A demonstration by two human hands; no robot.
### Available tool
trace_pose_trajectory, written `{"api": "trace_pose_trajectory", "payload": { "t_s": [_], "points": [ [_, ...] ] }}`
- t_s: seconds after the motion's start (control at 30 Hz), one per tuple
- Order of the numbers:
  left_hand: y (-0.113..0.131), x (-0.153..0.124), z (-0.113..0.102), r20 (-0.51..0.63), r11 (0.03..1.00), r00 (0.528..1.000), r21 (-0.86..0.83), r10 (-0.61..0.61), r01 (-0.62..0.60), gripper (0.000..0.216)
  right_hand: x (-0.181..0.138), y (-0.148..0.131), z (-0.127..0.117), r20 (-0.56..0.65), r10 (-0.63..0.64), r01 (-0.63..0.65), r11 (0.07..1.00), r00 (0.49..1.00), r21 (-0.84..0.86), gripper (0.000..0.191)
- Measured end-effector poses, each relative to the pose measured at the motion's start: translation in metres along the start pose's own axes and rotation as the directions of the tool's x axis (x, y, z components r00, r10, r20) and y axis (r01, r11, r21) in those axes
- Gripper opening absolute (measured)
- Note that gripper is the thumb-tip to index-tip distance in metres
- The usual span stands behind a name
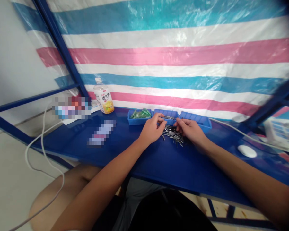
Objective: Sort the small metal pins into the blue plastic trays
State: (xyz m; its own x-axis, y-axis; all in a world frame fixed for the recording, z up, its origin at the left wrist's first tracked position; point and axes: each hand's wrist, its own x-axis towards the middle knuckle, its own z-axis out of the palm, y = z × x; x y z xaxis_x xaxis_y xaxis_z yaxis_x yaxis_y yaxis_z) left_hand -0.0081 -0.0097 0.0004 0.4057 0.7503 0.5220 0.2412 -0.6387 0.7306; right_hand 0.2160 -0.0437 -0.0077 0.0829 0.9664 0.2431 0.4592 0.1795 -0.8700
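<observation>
A loose pile of thin metal rods (174, 136) lies on the blue table in front of a row of small blue bins. At the pile's left edge, my left hand (152, 129) has its fingers curled toward the thumb; anything between them is too small to make out. On the other side, my right hand (192, 130) pinches thumb and fingertips together over the pile, and what they hold is hidden. Just behind my hands, the middle bin (172, 113) contains small shiny metal pieces. Green pieces (141, 114) in clear wrapping fill the left bin (139, 121).
The right bin (195, 117) is partly covered by my right hand. A drink bottle (104, 96) stands at the back left. A white oval object (247, 151) lies at the right. White cables (42, 141) hang off the left side. A striped sheet (159, 57) closes the back.
</observation>
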Motion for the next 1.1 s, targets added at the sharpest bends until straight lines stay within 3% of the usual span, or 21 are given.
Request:
{"api": "trace_pose_trajectory", "payload": {
  "t_s": [0.1,0.17,0.27,0.33,0.47,0.6,0.87,0.97,1.1],
  "points": [
    [0.001,0.0,-0.001,-0.006,1.0,1.0,0.012,-0.006,0.006,0.025,-0.006,-0.004,0.0,0.034,-0.221,0.221,0.932,0.975,-0.288,0.044],
    [0.002,0.0,-0.001,-0.007,1.0,1.0,0.018,-0.008,0.008,0.024,-0.011,-0.006,0.0,0.157,-0.373,0.404,0.825,0.914,-0.396,0.03],
    [0.003,0.0,-0.001,-0.005,1.0,1.0,0.019,-0.007,0.007,0.024,-0.016,-0.007,0.003,0.332,-0.483,0.586,0.693,0.81,-0.42,0.028],
    [0.003,0.0,0.0,-0.003,1.0,1.0,0.018,-0.007,0.007,0.025,-0.017,-0.006,0.005,0.381,-0.501,0.628,0.66,0.777,-0.413,0.03],
    [0.002,0.0,0.001,0.002,1.0,1.0,0.027,-0.009,0.009,0.025,-0.014,-0.002,0.007,0.399,-0.485,0.628,0.617,0.778,-0.475,0.022],
    [0.002,0.0,0.001,0.009,1.0,1.0,0.028,-0.007,0.007,0.025,-0.012,0.001,0.009,0.338,-0.481,0.586,0.611,0.809,-0.533,0.017],
    [0.004,-0.001,-0.001,0.035,0.997,0.999,0.07,-0.016,0.013,0.027,-0.013,0.003,0.008,0.037,-0.338,0.331,0.885,0.941,-0.328,0.033],
    [0.004,-0.001,-0.001,0.034,0.997,0.999,0.074,-0.006,0.003,0.027,-0.011,0.004,0.007,-0.029,-0.286,0.269,0.927,0.958,-0.259,0.033],
    [0.003,-0.001,0.0,0.038,0.996,0.999,0.085,-0.004,0.001,0.025,-0.01,0.004,0.006,-0.03,-0.254,0.245,0.952,0.967,-0.182,0.032]
  ]
}}
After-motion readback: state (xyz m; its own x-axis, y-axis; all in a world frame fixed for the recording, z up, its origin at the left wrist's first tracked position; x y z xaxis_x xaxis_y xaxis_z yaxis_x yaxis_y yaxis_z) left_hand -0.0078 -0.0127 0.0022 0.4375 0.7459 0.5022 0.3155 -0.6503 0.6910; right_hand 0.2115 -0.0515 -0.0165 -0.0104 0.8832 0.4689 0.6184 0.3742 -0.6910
